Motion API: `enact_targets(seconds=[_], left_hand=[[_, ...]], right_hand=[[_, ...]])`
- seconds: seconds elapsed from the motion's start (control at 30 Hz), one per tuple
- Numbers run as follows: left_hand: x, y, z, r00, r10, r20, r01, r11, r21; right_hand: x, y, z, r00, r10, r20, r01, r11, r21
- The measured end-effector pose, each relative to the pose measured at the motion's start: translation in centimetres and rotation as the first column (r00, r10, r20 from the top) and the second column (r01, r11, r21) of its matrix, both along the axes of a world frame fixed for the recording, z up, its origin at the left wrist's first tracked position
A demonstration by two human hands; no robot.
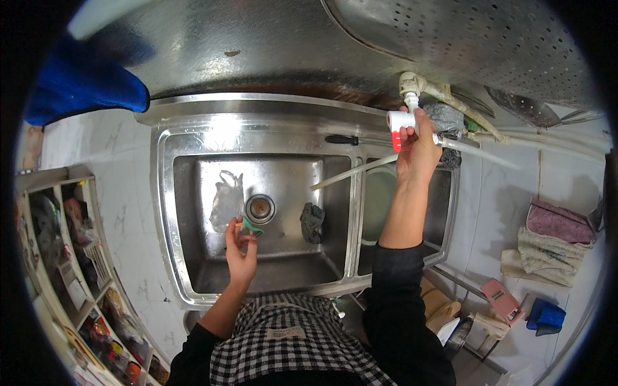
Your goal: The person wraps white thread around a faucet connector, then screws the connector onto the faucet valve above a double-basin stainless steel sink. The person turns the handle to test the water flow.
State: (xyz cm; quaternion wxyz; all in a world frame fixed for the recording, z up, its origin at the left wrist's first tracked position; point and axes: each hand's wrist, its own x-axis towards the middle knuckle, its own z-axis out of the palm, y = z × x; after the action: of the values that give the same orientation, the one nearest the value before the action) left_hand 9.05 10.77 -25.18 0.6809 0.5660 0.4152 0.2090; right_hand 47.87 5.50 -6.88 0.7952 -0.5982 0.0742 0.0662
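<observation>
My left hand holds a small green and orange utensil by its fingertips over the left basin of a steel sink, beside the drain. My right hand is closed on a white tap valve with a red lever at the wall above the right basin. In the left basin lie a translucent bag and a dark grey cloth. A pale hose reaches into it. A black-handled tool rests on the sink's back rim.
A shelf unit of small items stands at the left, with a blue cloth or glove above it. Pipes run along the back right. Folded towels, a pink object and a blue cloth sit on the right.
</observation>
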Motion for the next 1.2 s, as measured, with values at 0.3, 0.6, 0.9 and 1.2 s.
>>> enact_targets(seconds=[0.3, 0.6, 0.9, 1.2], left_hand=[[0.4, -0.3, -0.2, 1.000, -0.007, -0.004, 0.006, 1.000, -0.016], [0.5, -0.5, 0.4, 1.000, -0.017, 0.007, 0.016, 1.000, 0.025], [-0.1, 0.0, 2.8, 0.999, 0.027, 0.025, -0.028, 0.999, 0.035], [-1.4, 0.5, 2.6, 0.996, 0.082, 0.027, -0.082, 0.997, 0.014]], right_hand=[[0.8, -0.4, -1.0, 0.987, 0.031, -0.160, 0.018, 0.955, 0.295], [1.3, -0.7, -2.1, 0.958, 0.147, -0.246, 0.009, 0.842, 0.540], [-1.1, -0.1, -1.1, 0.968, 0.056, -0.246, 0.043, 0.924, 0.379], [-5.2, -5.0, -1.0, 0.738, 0.395, 0.546, 0.269, 0.571, -0.776]])
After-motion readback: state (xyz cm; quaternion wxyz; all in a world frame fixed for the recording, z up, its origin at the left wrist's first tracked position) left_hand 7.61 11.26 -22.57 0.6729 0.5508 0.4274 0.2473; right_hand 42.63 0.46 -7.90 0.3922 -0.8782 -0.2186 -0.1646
